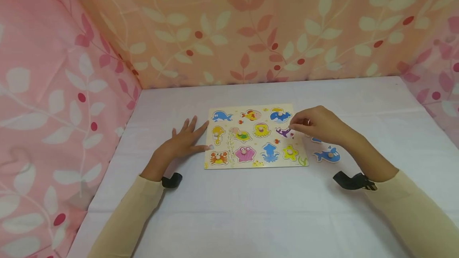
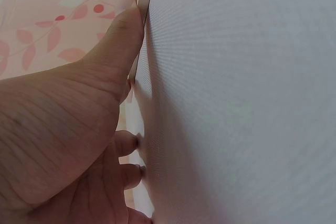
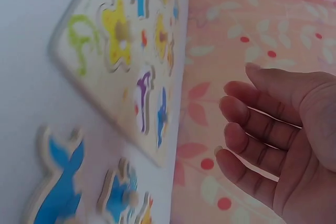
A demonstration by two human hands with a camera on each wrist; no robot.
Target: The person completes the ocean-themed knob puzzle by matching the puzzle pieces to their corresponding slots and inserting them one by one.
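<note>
A wooden peg puzzle board [image 1: 258, 164] with sea animals lies on the white cloth. My left hand [image 1: 181, 140] rests at its left edge with fingers spread, the thumb on the board's rim near the crab piece [image 1: 218, 157]. Over the board's right edge hovers my right hand [image 1: 320, 126], beside the purple sea-animal picture [image 1: 285, 132]. In the right wrist view, that hand [image 3: 278, 135] has loosely bent fingers, the thumb apart, and nothing between them. A loose blue whale piece [image 1: 328, 154] with a knob lies to the right of the board.
Another blue piece [image 3: 118, 198] lies near the whale, with an orange bit of a further piece behind it. Knobbed pieces such as the starfish [image 1: 290, 152] and octopus [image 1: 261, 129] sit in the board. Floral cloth [image 1: 251, 31] hangs behind and at both sides.
</note>
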